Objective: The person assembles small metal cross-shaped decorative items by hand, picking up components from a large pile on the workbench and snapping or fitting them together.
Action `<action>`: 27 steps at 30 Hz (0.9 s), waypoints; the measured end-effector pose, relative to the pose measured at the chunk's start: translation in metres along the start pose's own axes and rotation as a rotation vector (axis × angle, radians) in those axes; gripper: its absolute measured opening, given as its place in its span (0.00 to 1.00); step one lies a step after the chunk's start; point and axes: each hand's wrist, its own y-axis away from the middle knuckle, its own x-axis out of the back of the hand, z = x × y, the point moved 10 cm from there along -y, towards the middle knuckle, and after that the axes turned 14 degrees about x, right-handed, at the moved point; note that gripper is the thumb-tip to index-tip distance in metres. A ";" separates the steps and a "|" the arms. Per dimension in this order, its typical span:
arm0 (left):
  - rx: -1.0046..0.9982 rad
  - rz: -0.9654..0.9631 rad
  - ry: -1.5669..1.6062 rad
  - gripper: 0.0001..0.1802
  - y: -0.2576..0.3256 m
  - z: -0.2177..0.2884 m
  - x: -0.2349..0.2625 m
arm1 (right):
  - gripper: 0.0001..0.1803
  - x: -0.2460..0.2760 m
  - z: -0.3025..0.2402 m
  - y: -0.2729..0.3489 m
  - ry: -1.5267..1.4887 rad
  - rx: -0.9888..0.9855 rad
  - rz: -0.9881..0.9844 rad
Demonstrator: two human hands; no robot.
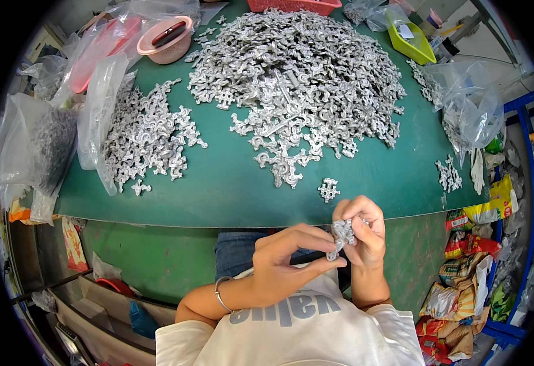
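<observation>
Just off the table's front edge, both my hands meet at a small silvery cast metal part [342,232]. My right hand [367,229] grips its upper end between thumb and bent fingers. The thumb and forefinger of my left hand [288,259] close on its lower end. Whether this is one casting or several joined, I cannot tell. A single similar metal casting [328,190] lies on the green table [230,195], just beyond my hands. Farther back rises a large heap of the same castings [303,79].
A smaller pile of castings [148,131] lies at the left, beside filled clear plastic bags [35,140]. A pink bowl [166,43] with a dark red-handled tool stands at the back left. A yellow-green bin [413,44] sits back right. Blue shelving [529,140] flanks the right.
</observation>
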 end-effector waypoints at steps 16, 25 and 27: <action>0.025 0.088 -0.075 0.09 0.001 -0.003 0.006 | 0.07 0.004 -0.031 -0.004 0.283 0.240 -0.051; 0.549 0.056 0.367 0.07 -0.002 -0.055 0.013 | 0.06 0.017 -0.016 -0.001 0.253 0.078 0.105; 0.608 0.008 0.505 0.08 -0.001 -0.063 0.008 | 0.06 0.018 -0.015 0.000 0.251 0.057 0.124</action>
